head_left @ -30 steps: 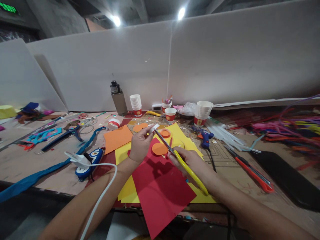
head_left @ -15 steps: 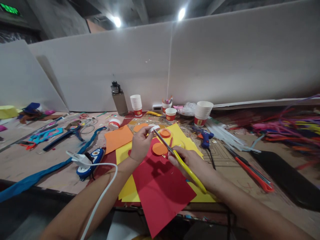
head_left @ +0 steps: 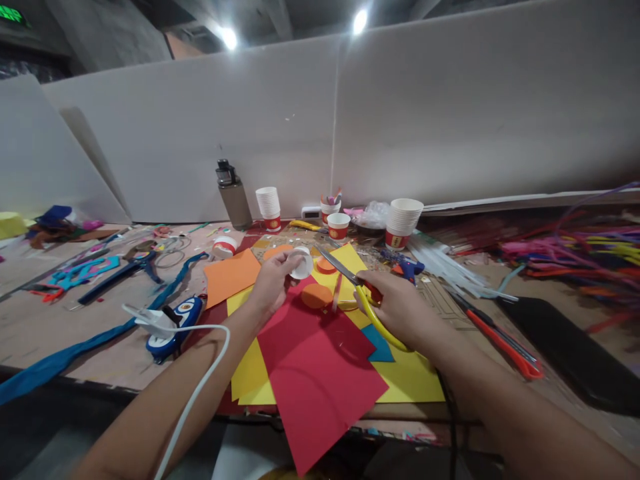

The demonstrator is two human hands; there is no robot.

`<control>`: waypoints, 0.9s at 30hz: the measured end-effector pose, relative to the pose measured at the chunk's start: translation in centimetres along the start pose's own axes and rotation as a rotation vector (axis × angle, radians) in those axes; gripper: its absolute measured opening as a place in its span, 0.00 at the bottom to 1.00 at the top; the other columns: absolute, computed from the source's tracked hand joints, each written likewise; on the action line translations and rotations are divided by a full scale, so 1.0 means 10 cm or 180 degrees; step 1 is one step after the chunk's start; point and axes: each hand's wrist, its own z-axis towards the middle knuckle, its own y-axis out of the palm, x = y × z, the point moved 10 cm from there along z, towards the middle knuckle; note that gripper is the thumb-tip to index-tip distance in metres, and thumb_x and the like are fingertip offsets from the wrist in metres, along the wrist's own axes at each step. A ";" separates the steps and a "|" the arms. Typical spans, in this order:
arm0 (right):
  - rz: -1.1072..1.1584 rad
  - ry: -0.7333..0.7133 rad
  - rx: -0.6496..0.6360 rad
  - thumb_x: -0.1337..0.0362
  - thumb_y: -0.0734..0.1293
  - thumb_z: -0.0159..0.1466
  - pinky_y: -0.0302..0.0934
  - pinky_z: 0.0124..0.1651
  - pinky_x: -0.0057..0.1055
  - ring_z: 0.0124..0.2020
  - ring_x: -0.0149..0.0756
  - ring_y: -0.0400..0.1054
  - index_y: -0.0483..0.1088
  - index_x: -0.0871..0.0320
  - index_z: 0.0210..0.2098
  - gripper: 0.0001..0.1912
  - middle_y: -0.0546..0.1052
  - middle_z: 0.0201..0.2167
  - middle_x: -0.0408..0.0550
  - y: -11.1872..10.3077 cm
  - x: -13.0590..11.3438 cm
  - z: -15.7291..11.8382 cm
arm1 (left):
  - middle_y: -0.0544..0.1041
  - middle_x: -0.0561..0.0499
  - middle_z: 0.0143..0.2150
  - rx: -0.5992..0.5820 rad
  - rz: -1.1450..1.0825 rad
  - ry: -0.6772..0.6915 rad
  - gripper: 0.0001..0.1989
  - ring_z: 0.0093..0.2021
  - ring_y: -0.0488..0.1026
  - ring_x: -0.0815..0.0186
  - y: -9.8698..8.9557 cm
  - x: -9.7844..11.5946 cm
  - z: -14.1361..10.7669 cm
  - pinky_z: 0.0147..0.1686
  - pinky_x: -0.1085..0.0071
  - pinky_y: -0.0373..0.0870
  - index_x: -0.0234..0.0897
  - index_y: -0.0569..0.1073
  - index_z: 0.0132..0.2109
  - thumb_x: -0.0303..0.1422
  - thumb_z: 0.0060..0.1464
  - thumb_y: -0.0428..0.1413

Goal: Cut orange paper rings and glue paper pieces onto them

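Note:
Between the thumb and fingers of my left hand (head_left: 273, 280) is a small white paper cup piece (head_left: 301, 264), its round opening turned toward me. My right hand (head_left: 395, 300) is closed around the yellow handles of a pair of scissors (head_left: 340, 267). The blades point up and left, a little apart from the cup piece. Below my hands lie a red sheet (head_left: 320, 373), yellow sheets (head_left: 415, 380), an orange paper disc (head_left: 317, 296) and an orange-red ring-like piece (head_left: 326, 265). A blue paper scrap (head_left: 379, 345) shows under my right hand.
Paper cups (head_left: 339, 227) and cup stacks (head_left: 404, 223) stand at the back beside a bottle (head_left: 233, 200). A power strip (head_left: 175, 327) with a white cable lies left. To the right are a glue gun (head_left: 407, 268), a red-handled cutter (head_left: 505, 340) and a black slab (head_left: 575, 353).
The scissors have moved right, away from the cup piece, which has turned its opening toward me. My right hand has moved up and right, uncovering the blue scrap.

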 end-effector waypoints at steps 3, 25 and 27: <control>-0.0339 0.0021 -0.0125 0.66 0.63 0.61 0.55 0.35 0.29 0.34 0.38 0.67 0.72 0.59 0.46 0.14 0.76 0.35 0.52 0.04 0.05 0.00 | 0.72 0.54 0.23 -0.0003 -0.0099 -0.0099 0.15 0.21 0.63 0.75 0.00 -0.04 0.00 0.18 0.79 0.54 0.33 0.77 0.33 0.37 0.37 0.68; -0.0778 0.0088 -0.0295 0.63 0.62 0.64 0.56 0.37 0.29 0.38 0.39 0.70 0.70 0.53 0.53 0.18 0.76 0.40 0.51 0.11 0.00 -0.05 | 0.69 0.56 0.21 0.0116 -0.0072 -0.0226 0.13 0.21 0.63 0.74 -0.03 0.00 -0.02 0.18 0.77 0.55 0.33 0.74 0.29 0.36 0.37 0.67; -0.0772 0.0047 -0.0304 0.63 0.61 0.64 0.56 0.37 0.30 0.40 0.40 0.70 0.70 0.53 0.53 0.19 0.76 0.41 0.51 0.11 -0.02 -0.05 | 0.70 0.55 0.22 0.0081 -0.0105 -0.0294 0.13 0.22 0.64 0.74 -0.04 -0.02 -0.01 0.19 0.77 0.58 0.33 0.74 0.29 0.36 0.37 0.66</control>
